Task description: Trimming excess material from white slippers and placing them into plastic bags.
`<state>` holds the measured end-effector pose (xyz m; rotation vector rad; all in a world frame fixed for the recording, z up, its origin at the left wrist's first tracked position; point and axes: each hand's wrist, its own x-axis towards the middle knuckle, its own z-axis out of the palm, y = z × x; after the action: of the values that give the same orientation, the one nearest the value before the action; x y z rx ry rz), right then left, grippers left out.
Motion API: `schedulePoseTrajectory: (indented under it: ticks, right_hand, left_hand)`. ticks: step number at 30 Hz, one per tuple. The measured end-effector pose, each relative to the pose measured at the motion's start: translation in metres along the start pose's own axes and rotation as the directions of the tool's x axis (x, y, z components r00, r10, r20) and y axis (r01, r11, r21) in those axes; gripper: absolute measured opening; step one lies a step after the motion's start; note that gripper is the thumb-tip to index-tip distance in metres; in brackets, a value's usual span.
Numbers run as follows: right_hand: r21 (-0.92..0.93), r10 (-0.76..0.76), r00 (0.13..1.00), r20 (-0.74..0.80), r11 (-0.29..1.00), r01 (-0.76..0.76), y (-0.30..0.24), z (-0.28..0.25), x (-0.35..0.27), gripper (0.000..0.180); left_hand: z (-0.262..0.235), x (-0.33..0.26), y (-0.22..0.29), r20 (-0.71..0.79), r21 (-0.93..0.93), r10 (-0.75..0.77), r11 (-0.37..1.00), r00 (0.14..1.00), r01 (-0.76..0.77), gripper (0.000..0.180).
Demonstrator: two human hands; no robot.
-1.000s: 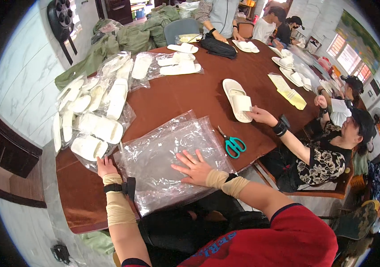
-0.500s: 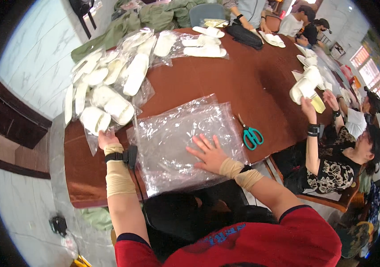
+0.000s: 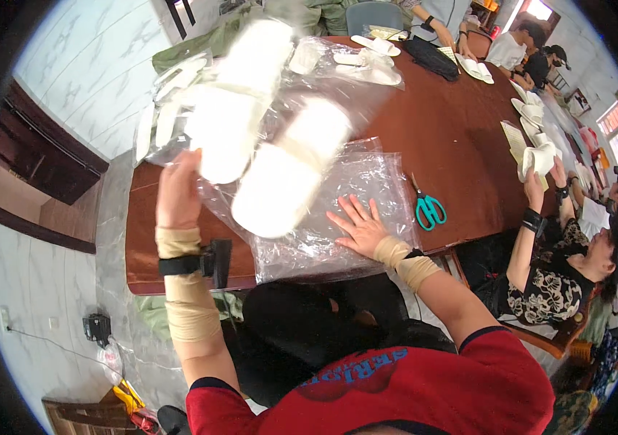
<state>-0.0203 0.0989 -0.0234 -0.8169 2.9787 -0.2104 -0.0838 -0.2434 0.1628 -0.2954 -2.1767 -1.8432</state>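
1. A bagged pair of white slippers [image 3: 291,177] was held up, slightly blurred, over the left part of the table, in front of the slipper pile and overlapping the stack of clear bags in view.
2. The left hand [image 3: 178,192] had its fingers closed on the near left edge of that package; the wrist wore a tan wrap and a black strap.
3. The right hand [image 3: 361,228] lay palm down with fingers spread wide on the stack of clear bags [image 3: 302,257], which was spread flat and shiny along the near edge.
4. Just right of the stack lay scissors [image 3: 431,211] with teal handles, blades pointing far.
5. The surface was a table [image 3: 461,145] with a reddish-brown covering, its near edge curving toward the person.
6. On its far left sat the slipper pile [image 3: 169,119], white pairs in clear plastic; a black bag [image 3: 431,58] lay at the far side.
7. At the right, a seated co-worker [image 3: 552,293] in a black patterned top held a white slipper [image 3: 539,159] in both hands; other people worked farther along.
8. Around them were a grey chair [image 3: 376,18] and green sacks [image 3: 305,18] far off, a pale marbled wall [image 3: 84,65] and dark woodwork [image 3: 44,163] at left, and a grey floor [image 3: 126,326].
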Motion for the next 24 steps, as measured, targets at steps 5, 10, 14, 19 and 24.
schedulePoseTrajectory:
  ticks: [5, 10, 14, 19, 24]
  right_hand:
    - [0.279, 0.038, 0.996, 0.087, 0.958, -0.061, 0.005, 0.008, 0.003, 0.066]
    - [0.123, -0.010, 0.996, -0.085, 0.992, 0.020, 0.006, 0.004, 0.001, 0.070]
    - [0.054, -0.005, 1.000, -0.027, 0.999, 0.006, 0.009, 0.006, -0.005, 0.068]
    - [0.419, 0.051, 0.991, 0.120, 0.903, -0.097, 0.016, 0.012, -0.015, 0.072]
    - [0.211, -0.093, 0.990, -0.110, 0.971, 0.115, 0.053, -0.034, -0.042, 0.047]
  left_hand:
    - [0.055, -0.008, -0.094, 0.078, -0.131, -0.381, 0.912, 0.921, 0.389, 0.031]
    - [0.083, -0.054, -0.145, -0.005, 0.539, 0.216, 0.823, 0.976, -0.179, 0.067]
    - [0.083, -0.091, -0.154, 0.267, 0.748, -0.022, 0.635, 0.963, -0.192, 0.063]
    - [0.079, -0.103, -0.167, 0.314, 0.832, -0.073, 0.502, 0.947, -0.237, 0.055]
    - [0.079, -0.104, -0.177, 0.314, 0.873, -0.080, 0.416, 0.946, -0.255, 0.056]
